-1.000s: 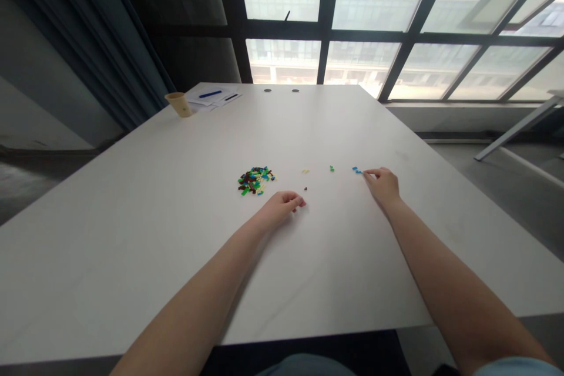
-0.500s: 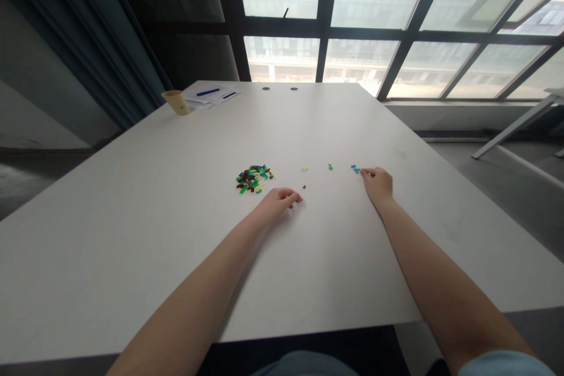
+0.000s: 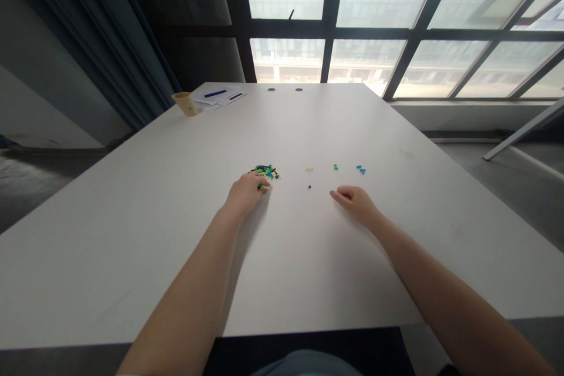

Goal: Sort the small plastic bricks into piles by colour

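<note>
A pile of small coloured pieces (image 3: 268, 171), green, blue, brown and yellow, lies on the white table (image 3: 304, 258). My left hand (image 3: 247, 191) is over the pile's near side, its fingers bent around the pieces; whether it grips one is too small to tell. My right hand (image 3: 353, 201) hovers over the table to the right, fingers curled, thumb and forefinger together, nothing visible in them. Between the hands sits a small dark brown piece (image 3: 309, 187). Behind it, in a row, lie pale yellow pieces (image 3: 309, 169), green pieces (image 3: 335, 167) and blue pieces (image 3: 361, 169).
At the far left of the table stands a tan paper cup (image 3: 185, 104), beside papers (image 3: 220, 100) with a blue pen (image 3: 215, 93) on them. Two dark round discs (image 3: 299, 90) are at the far edge, before the windows.
My left hand has moved left onto the pile. My right hand has left the blue pieces and come left and nearer. The view has shifted slightly.
</note>
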Tool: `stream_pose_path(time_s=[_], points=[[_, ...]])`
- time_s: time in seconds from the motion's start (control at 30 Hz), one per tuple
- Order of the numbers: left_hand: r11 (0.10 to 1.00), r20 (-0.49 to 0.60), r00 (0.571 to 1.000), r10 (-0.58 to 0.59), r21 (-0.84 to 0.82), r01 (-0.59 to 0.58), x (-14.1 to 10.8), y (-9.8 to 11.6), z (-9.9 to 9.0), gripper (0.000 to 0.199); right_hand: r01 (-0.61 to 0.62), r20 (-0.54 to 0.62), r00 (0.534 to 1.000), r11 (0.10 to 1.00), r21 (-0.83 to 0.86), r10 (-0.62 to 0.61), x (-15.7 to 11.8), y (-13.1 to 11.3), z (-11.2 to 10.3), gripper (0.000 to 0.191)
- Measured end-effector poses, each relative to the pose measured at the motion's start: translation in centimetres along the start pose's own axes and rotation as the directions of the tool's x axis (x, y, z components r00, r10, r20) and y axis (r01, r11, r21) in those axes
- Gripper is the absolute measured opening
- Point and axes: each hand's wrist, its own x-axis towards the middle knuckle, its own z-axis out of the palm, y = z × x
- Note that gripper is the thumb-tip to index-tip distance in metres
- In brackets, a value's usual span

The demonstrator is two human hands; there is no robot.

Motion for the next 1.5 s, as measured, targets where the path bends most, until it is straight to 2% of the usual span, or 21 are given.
stream_pose_path(time_s=[0.1,0.3,0.47,0.6,0.73,0.9,1.03,1.2,1.33,1.5], points=[[0.99,0.04,0.999,0.027,0.14,-0.033,-0.1,0.4,-0.1,0.018,0.042,0.062,0.997,0.999,-0.017,-0.04,-0.1,-0.1,0.6,0.039],[0.962,0.008,1.0,-0.019,0.274,0.016,-0.3,0.9,-0.2,0.014,0.02,0.102,0.995,1.0,-0.005,-0.02,0.0,0.6,0.2,0.038],[0.945,-0.002,1.0,-0.007,0.328,0.007,-0.1,0.8,0.2,0.018,0.004,0.127,0.992,1.0,-0.009,-0.003,0.1,0.6,0.4,0.039],[0.951,-0.028,0.999,0.026,0.308,-0.016,0.0,0.7,0.3,0.021,-0.003,0.133,0.991,1.0,-0.013,0.005,0.0,0.5,0.4,0.038],[0.983,-0.07,0.997,0.041,0.184,-0.027,0.0,1.1,0.2,0.023,-0.004,0.128,0.992,1.0,-0.004,0.004,0.0,0.4,0.3,0.038],[0.984,-0.218,0.972,0.089,-0.131,-0.119,-0.3,2.5,-0.4,0.021,-0.004,0.136,0.991,1.0,0.004,0.004,0.0,0.5,0.4,0.038],[0.925,-0.334,0.94,0.067,-0.333,-0.184,-1.0,4.2,-0.6,0.016,-0.012,0.138,0.99,1.0,0.002,0.011,0.0,0.4,0.3,0.037],[0.795,-0.33,0.941,0.073,-0.551,-0.254,-2.1,6.4,-0.4,0.018,-0.012,0.151,0.988,1.0,-0.009,0.013,0.0,0.4,0.4,0.038],[0.722,-0.308,0.944,0.121,-0.626,-0.296,-2.6,7.5,-0.2,0.017,-0.016,0.153,0.988,1.0,-0.003,0.016,0.1,0.4,0.6,0.038],[0.72,-0.33,0.917,0.225,-0.577,-0.385,-2.8,7.7,-0.2,0.011,-0.014,0.15,0.989,1.0,-0.008,0.015,0.3,0.4,0.7,0.038]])
